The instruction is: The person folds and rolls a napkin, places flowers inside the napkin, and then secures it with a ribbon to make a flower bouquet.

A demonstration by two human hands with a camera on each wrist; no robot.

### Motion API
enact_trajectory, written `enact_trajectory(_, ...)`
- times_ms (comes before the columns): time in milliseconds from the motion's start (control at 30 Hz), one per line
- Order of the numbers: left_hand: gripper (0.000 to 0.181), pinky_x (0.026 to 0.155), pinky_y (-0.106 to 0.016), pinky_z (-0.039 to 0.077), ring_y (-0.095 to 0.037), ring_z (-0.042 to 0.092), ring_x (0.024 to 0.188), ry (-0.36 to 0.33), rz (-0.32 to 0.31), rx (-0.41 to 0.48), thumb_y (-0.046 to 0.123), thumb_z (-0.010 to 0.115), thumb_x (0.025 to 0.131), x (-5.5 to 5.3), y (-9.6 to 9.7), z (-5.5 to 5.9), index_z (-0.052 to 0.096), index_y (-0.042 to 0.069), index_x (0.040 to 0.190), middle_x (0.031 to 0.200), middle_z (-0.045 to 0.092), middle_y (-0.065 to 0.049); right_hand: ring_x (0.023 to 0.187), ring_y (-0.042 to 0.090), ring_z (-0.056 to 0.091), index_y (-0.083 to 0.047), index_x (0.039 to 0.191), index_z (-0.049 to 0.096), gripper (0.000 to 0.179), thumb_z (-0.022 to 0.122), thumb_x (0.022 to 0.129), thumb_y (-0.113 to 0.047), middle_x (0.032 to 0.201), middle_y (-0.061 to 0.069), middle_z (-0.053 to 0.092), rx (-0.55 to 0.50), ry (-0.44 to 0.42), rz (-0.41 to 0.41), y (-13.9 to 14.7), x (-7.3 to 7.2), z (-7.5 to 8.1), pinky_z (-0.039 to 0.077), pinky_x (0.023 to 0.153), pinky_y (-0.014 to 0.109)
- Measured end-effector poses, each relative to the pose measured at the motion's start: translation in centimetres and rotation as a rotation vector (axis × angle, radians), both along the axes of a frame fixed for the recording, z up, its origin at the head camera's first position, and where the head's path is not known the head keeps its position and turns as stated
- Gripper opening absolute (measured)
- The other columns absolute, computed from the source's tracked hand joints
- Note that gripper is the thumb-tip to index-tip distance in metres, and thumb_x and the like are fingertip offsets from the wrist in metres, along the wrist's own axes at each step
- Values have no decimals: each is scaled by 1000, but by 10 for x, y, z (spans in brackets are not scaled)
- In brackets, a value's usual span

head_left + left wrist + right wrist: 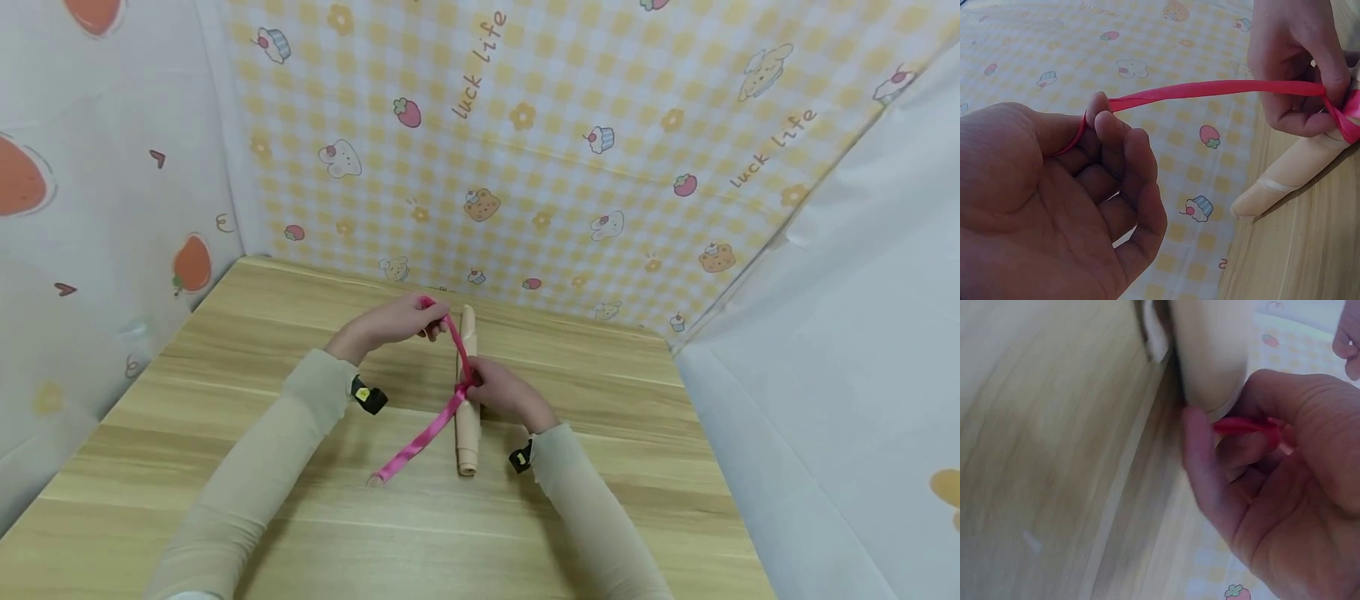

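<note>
A pink satin ribbon point(423, 439) crosses over a beige rolled-up sheet point(468, 433) that lies lengthwise on the table. My left hand point(405, 318) pinches one end of the ribbon between thumb and forefinger, up and to the left of the roll. From there the ribbon runs taut to my right hand point(504, 387), whose curled fingers grip it at the roll's middle. The other ribbon end trails toward the lower left on the wood. In the left wrist view a pale band point(1277, 185) rings the roll near its far end.
The wood-grain table point(360, 533) backs onto a yellow checked cloth wall point(562, 167). White printed cloth point(97, 167) hangs at the left, and plain white cloth point(847, 292) at the right. Each wrist wears a black strap point(369, 395).
</note>
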State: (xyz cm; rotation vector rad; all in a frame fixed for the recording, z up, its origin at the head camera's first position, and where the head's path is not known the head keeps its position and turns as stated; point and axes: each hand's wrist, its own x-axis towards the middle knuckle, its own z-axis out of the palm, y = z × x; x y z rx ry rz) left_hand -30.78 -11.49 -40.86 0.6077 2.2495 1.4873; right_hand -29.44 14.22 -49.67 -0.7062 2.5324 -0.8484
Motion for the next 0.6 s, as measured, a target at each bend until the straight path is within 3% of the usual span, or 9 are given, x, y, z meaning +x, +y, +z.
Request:
enact_trajectory(333,44,95,-39,47,-23,61,90,2,-26,0,37,41,117,0,5,-2,65,10,94,91,63,-7,70,11,57,-16,116,72,16,58,109,-14,94,-1,71,125,196,16,-2,2,-3,48,64,27)
enact_trajectory(600,45,96,-40,47,-24,61,91,-4,-20,0,37,40,117,0,4,-4,66,9,94,90,63,-6,60,11,54,-17,116,62,7,58,111,-18,82,1,65,80,175,-15,-1,0,-8,47,55,27)
